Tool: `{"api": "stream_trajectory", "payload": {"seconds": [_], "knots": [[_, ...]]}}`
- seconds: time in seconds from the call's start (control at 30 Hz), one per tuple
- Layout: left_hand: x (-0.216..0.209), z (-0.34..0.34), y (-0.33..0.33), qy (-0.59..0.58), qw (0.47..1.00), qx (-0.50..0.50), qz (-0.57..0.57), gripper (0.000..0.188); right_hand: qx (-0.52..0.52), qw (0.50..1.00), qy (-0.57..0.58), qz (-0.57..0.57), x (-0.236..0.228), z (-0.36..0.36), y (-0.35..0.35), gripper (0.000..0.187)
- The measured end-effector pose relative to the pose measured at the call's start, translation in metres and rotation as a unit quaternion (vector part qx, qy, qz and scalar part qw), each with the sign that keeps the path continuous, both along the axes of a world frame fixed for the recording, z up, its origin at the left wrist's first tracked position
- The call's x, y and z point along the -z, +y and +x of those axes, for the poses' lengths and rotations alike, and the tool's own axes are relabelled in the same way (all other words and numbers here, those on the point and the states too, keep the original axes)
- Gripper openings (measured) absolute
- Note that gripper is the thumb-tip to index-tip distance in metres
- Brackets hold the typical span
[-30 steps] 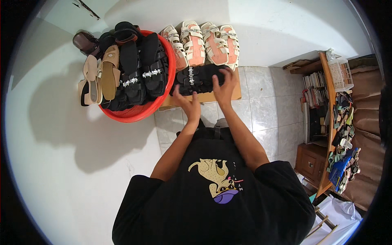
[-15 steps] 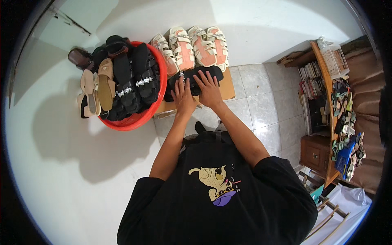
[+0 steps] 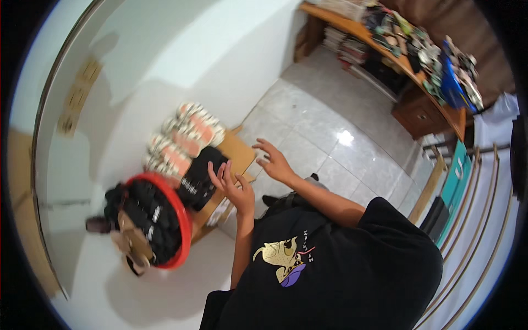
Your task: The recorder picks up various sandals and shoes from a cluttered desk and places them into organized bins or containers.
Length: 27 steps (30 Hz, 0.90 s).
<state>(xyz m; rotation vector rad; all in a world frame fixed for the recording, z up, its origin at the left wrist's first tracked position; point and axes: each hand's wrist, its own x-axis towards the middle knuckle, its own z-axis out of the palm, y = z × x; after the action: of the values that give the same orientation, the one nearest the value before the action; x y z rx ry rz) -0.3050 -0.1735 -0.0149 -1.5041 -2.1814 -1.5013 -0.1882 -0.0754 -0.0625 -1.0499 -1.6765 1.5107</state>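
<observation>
My left hand (image 3: 235, 191) is raised with its fingers apart and nothing in them, just in front of a pair of black sandals (image 3: 203, 168) with a sparkly trim. The fingertips overlap the sandals in the picture; whether they touch, I cannot tell. My right hand (image 3: 275, 163), open too and holding nothing, hovers farther right, past the edge of the brown stand (image 3: 241, 149). Behind the black pair, several cream sandals (image 3: 206, 124) with pinkish insoles line the wall side of the stand. Motion blurs the footwear.
Left of the stand is a red basket (image 3: 186, 212) heaped with black and tan footwear. A wooden desk (image 3: 352, 27) at the far right carries many small sandals and a blue basket (image 3: 454, 82). Metal rods (image 3: 487, 220) and a teal panel (image 3: 454, 179) stand to my right.
Both hands have lifted off the black sandals and opened; the right one has moved away to the right. The view has turned, bringing the desk and rods further into sight.
</observation>
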Motion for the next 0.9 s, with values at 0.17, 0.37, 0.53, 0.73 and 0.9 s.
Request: {"api": "stream_trajectory", "payload": {"seconds": [0.17, 0.37, 0.53, 0.73, 0.9], "knots": [[-0.007, 0.096, 0.083, -0.032, 0.984, 0.172, 0.009, 0.043, 0.114, 0.991, 0.043, -0.046, -0.056, 0.116, 0.043, 0.038], [-0.019, 0.207, 0.151, -0.144, 0.938, 0.315, -0.011, 0.038, 0.255, 0.965, 0.054, 0.022, -0.076, 0.238, 0.086, 0.032], [-0.019, 0.289, 0.201, -0.256, 0.877, 0.399, -0.084, 0.035, 0.341, 0.933, 0.115, -0.004, -0.069, 0.33, 0.108, 0.031], [0.002, 0.363, 0.263, -0.313, 0.802, 0.479, -0.172, 0.031, 0.478, 0.873, 0.095, -0.011, -0.046, 0.394, 0.123, 0.02], [0.032, 0.406, 0.334, -0.362, 0.763, 0.507, -0.172, 0.038, 0.509, 0.855, 0.095, -0.027, -0.005, 0.431, 0.168, 0.019]]}}
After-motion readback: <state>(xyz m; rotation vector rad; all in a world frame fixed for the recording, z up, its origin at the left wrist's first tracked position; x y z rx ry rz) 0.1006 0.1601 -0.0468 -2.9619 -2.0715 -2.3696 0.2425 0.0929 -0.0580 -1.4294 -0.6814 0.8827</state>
